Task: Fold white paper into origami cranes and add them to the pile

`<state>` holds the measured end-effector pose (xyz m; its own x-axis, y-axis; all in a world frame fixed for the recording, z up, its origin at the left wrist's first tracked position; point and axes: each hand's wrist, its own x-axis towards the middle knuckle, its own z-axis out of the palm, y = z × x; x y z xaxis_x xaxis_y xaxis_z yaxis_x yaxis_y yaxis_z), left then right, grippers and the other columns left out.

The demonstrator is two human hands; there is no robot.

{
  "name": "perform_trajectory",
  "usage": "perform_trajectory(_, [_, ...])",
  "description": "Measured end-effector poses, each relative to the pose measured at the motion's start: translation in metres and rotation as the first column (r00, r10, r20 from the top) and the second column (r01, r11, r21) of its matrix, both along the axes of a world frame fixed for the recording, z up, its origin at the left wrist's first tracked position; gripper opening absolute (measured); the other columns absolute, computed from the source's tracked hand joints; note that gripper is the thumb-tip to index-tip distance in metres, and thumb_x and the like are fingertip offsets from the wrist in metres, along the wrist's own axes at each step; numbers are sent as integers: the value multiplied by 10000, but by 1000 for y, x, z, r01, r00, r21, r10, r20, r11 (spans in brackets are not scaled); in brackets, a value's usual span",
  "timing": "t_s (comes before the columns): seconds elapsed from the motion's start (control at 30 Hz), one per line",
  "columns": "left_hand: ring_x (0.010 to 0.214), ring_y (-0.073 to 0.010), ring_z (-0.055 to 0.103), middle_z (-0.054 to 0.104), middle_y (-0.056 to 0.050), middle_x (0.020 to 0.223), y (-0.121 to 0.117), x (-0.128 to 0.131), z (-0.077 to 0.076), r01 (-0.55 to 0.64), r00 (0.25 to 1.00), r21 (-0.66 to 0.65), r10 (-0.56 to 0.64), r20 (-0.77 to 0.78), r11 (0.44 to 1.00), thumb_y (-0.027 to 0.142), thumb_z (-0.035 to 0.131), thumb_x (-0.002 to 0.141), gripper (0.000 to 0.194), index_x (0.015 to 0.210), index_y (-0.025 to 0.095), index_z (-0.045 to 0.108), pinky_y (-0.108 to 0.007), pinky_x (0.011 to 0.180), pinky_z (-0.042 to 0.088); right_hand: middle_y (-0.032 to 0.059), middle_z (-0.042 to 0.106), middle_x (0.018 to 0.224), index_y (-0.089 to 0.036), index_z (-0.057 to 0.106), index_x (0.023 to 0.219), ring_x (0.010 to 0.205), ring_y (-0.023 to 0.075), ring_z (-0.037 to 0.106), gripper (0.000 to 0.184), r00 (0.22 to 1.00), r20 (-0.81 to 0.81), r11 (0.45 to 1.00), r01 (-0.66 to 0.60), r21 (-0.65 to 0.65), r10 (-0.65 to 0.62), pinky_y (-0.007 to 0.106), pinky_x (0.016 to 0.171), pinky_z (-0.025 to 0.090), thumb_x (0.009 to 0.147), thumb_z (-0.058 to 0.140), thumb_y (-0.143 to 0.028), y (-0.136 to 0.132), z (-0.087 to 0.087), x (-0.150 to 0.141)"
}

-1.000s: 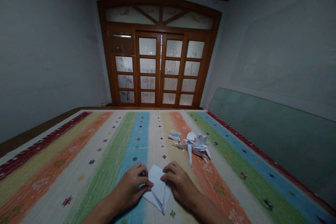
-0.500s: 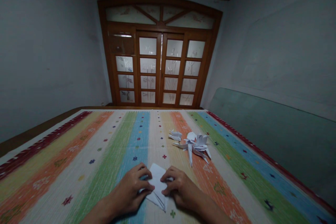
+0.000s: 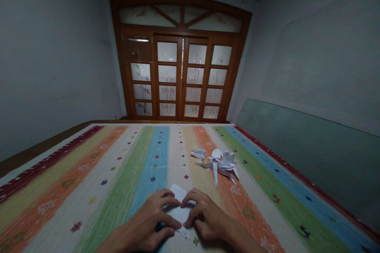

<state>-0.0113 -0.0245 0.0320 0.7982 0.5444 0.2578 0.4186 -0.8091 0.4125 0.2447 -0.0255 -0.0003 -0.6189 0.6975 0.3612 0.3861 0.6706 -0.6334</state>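
Note:
A folded sheet of white paper (image 3: 179,215) lies on the striped tablecloth near the front, its pointed ends facing away from me and toward me. My left hand (image 3: 158,213) presses on its left side, with the fingertips reaching the paper's middle. From the other side, my right hand (image 3: 202,211) has its bent fingers and thumb on the right edge. The fingertips of both hands nearly meet over the paper and cover much of it. Loose folds show at the near tip, below the thumbs.
Several folded white paper figures (image 3: 221,164) sit in a cluster beyond my right hand, with a smaller folded paper piece (image 3: 198,152) to their left. The striped tablecloth (image 3: 118,174) covers the table. A pale green panel (image 3: 311,146) stands along the right side; wooden doors (image 3: 181,75) are at the back.
My left hand has moved right across the paper, bringing its fingertips close to the right hand's. The right fingers have shifted slightly, and more of the paper is now covered.

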Motion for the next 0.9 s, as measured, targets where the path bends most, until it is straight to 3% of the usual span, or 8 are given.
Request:
perform_trajectory(0.53, [1322,-345,491,643,-38,1375,-1,2,-2,-20,999,-54,18,-33,998,176,749,835,419,1177,419,740,-574,1086,421,73,670,1091,-208,714,979,1054,212,614,262,998,14,996,61,59,-62,339,938,496,770,609,-89,-8,12,-3])
perform_trajectory(0.73, [1214,-269,574,698,-65,1257,6,1,-8,-32,990,-55,39,132,998,140,618,911,260,1086,286,744,-445,1054,466,50,649,1107,-229,734,914,1037,207,601,189,996,81,999,49,-3,-48,332,943,474,740,721,-156,-10,9,-2])
perform_trajectory(0.9, [1148,-227,617,728,-80,1192,20,-3,-18,-87,972,-60,97,212,994,18,470,917,351,1080,236,692,-383,1003,497,41,667,1110,-232,753,835,1051,204,604,81,995,90,999,30,18,-32,335,954,463,786,711,-183,-9,8,-3])
